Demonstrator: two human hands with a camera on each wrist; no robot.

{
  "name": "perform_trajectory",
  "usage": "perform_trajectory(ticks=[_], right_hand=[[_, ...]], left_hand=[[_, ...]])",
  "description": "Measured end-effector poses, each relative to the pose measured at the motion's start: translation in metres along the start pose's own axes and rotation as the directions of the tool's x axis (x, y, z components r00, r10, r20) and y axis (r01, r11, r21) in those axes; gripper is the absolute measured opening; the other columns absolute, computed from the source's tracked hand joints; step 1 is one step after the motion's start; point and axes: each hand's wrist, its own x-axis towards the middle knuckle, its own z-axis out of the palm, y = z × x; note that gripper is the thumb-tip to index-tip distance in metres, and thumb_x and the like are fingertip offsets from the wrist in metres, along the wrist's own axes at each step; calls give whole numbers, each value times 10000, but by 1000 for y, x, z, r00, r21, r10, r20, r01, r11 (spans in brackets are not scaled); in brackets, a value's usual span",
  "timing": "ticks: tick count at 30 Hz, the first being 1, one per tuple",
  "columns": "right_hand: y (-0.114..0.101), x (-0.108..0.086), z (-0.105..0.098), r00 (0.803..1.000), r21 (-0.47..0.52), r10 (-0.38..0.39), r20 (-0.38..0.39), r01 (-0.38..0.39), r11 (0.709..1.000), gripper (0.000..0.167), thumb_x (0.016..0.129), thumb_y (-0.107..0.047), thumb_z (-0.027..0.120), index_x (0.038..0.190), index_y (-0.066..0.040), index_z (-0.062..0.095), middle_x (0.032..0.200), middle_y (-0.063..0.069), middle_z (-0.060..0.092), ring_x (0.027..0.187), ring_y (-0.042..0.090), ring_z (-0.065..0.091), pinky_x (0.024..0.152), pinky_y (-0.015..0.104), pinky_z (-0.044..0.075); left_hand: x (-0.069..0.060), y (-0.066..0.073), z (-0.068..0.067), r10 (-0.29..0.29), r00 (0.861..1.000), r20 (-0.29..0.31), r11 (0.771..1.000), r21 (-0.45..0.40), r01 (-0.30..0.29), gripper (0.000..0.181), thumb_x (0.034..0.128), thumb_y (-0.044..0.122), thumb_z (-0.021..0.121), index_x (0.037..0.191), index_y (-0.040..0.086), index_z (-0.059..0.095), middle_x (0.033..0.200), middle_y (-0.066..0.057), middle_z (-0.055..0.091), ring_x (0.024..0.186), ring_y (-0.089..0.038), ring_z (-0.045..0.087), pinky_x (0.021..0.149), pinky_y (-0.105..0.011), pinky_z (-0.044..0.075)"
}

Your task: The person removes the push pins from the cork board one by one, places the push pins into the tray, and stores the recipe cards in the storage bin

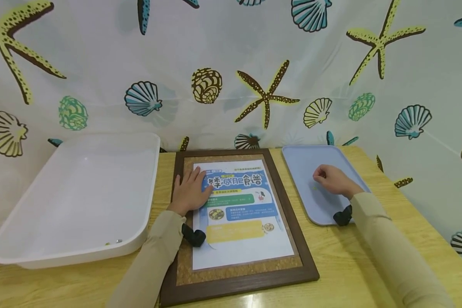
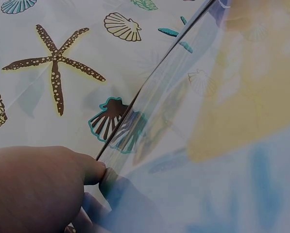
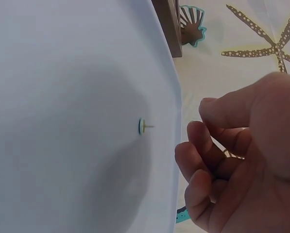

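Left hand [image 1: 190,190] lies flat, fingers spread, across the poster's [image 1: 240,214] left edge near the board's [image 1: 240,287] upper left corner; the right hand [image 1: 333,179] hovers over the tray [image 1: 308,164], fingers curled, nothing visible in them. A tack [image 3: 141,126] lies toward the tray's left edge. It should be light and stiff (mind the point), best pinched by its cap; the poster looks thin, easily creased.

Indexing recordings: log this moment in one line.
left hand: resting on poster | right hand: curled over blue tray, nothing visibly held | thumbtack: on blue tray | corkboard: under poster
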Motion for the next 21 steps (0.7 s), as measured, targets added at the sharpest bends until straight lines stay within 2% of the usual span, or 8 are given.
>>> perform_trajectory(ticks=[8,12,21], right_hand=[[-14,10,14,997,33,-67,25,66,997,117,952,-65,532,911,26,592,839,117,599,754,198,520,671,287,422],[-23,15,20,996,41,-83,36,82,996,125,958,-82,531,924,13,605,857,114,608,756,196,513,681,294,420],[-51,27,29,985,84,-152,79,145,986,122,964,-107,547,957,0,604,856,98,594,740,186,501,669,299,424]], left_hand=[[-3,-3,1,-17,1000,14,1000,-2,17,645,987,383,417,1513,42,267,1602,-179,151,1475,-399,89,1166,-604,5],[-2,-3,0,-7,1000,6,1000,-3,7,641,987,380,419,1511,41,273,1601,-179,155,1475,-398,90,1168,-599,5],[0,-1,-2,0,1000,9,1000,5,0,641,989,388,420,1512,47,274,1601,-175,160,1477,-393,92,1169,-598,13]])
